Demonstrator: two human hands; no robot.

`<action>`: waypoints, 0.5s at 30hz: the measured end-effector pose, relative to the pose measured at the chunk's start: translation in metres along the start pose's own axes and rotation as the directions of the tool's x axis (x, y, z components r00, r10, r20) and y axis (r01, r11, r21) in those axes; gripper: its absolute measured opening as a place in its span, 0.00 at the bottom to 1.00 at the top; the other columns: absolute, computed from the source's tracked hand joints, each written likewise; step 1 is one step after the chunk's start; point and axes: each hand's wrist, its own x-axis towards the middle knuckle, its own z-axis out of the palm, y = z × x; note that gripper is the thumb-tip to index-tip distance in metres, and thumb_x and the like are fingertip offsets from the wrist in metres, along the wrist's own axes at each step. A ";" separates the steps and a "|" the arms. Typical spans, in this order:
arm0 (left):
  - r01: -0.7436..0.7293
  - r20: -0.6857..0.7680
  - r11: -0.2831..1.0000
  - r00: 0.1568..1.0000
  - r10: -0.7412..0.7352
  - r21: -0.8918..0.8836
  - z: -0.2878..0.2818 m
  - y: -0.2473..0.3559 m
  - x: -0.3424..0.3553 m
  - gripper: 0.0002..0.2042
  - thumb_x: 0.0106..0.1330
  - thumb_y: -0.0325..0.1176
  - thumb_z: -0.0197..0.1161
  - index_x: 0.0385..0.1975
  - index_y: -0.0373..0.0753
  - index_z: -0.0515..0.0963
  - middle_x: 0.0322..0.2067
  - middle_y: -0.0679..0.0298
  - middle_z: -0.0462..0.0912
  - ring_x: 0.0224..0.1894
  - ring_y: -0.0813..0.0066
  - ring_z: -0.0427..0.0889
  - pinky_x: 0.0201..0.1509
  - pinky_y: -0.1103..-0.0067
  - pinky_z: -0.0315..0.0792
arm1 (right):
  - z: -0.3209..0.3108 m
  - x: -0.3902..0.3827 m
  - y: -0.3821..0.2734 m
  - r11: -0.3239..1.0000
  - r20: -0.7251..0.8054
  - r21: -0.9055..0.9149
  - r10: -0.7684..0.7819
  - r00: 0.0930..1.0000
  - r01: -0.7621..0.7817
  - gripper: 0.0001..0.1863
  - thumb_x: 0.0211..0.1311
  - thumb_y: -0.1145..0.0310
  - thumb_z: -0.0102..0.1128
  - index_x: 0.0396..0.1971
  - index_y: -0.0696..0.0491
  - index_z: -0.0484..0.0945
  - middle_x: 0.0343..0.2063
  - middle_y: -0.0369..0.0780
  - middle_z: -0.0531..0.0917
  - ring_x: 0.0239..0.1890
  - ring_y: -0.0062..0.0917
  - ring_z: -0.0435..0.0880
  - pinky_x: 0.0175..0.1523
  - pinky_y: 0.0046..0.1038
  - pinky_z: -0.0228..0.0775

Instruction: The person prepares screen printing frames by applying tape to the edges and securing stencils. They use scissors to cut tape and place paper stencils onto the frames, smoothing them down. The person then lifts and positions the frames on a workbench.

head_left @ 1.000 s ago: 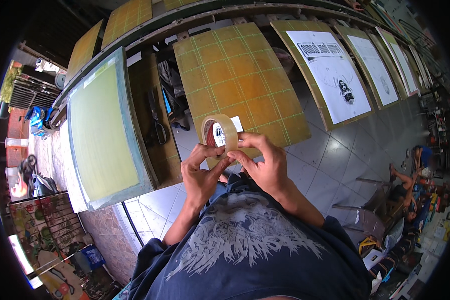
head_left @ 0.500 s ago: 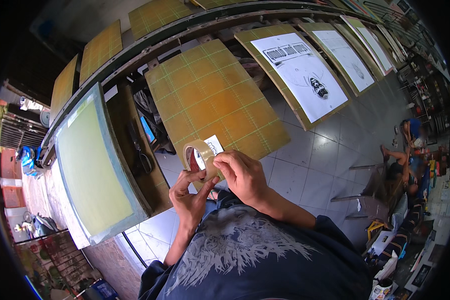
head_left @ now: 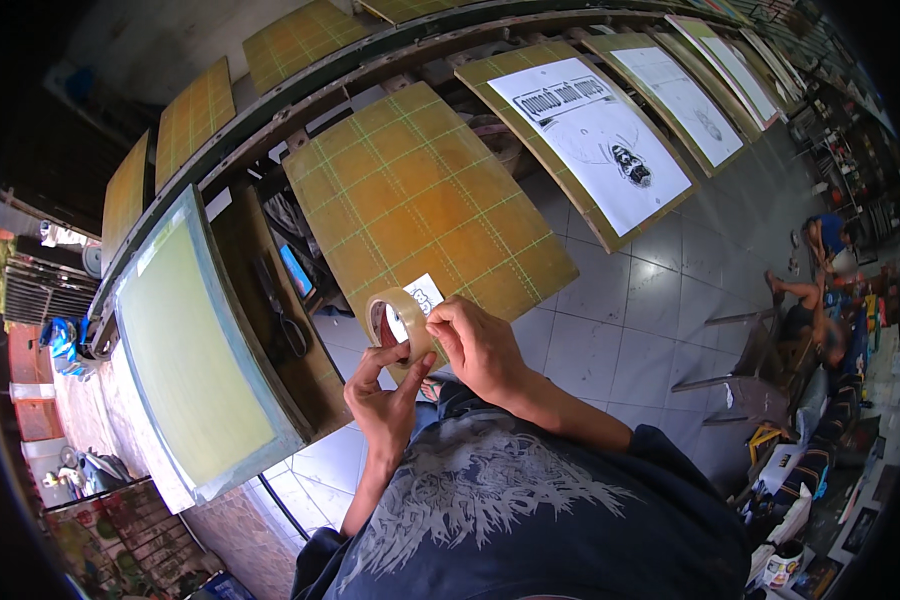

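Observation:
My left hand grips a roll of clear packing tape from below, with fingers in the ring and the thumb on its outer side. Against the roll's right side, my right hand has its thumb and fingertips pinched together at the tape's surface; a loose tape end cannot be made out. Just behind the roll, a small white paper with a black drawing lies on the near edge of a yellow-brown board marked with green grid lines. The roll partly hides this paper.
A framed printing screen leans at the left, beside a wooden tray holding dark scissors. Boards with printed sheets stand to the right along a metal rail. Chairs and a seated person are farther right.
The view has shifted slightly, so the boards and screen sit a little differently. Both hands stay on the tape roll, the left tilted slightly; more of the small paper shows behind it.

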 end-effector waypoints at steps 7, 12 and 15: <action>-0.028 -0.026 1.000 0.999 0.029 0.005 -0.003 -0.006 0.003 0.12 0.54 0.23 0.80 0.36 0.30 0.85 0.34 0.62 0.87 0.37 0.77 0.82 0.46 0.78 0.75 | -0.007 -0.001 -0.002 0.998 -0.018 0.054 -0.030 0.999 0.031 0.13 0.64 0.69 0.71 0.46 0.53 0.83 0.35 0.42 0.89 0.32 0.32 0.90 0.35 0.30 0.81; -0.051 0.017 0.996 0.999 0.050 0.069 -0.009 -0.003 0.004 0.12 0.53 0.23 0.80 0.35 0.30 0.85 0.34 0.61 0.87 0.38 0.76 0.83 0.46 0.78 0.75 | -0.013 0.000 -0.009 0.995 0.030 0.075 0.059 0.998 -0.061 0.09 0.65 0.69 0.69 0.43 0.53 0.83 0.34 0.41 0.90 0.33 0.33 0.91 0.35 0.30 0.81; -0.062 0.045 0.992 0.997 0.058 0.114 -0.014 0.002 -0.002 0.12 0.52 0.23 0.81 0.35 0.31 0.85 0.33 0.61 0.87 0.37 0.74 0.83 0.45 0.77 0.75 | -0.016 -0.002 -0.015 0.994 0.059 0.058 0.091 0.994 -0.095 0.08 0.65 0.71 0.68 0.42 0.54 0.82 0.35 0.41 0.89 0.35 0.33 0.90 0.36 0.30 0.82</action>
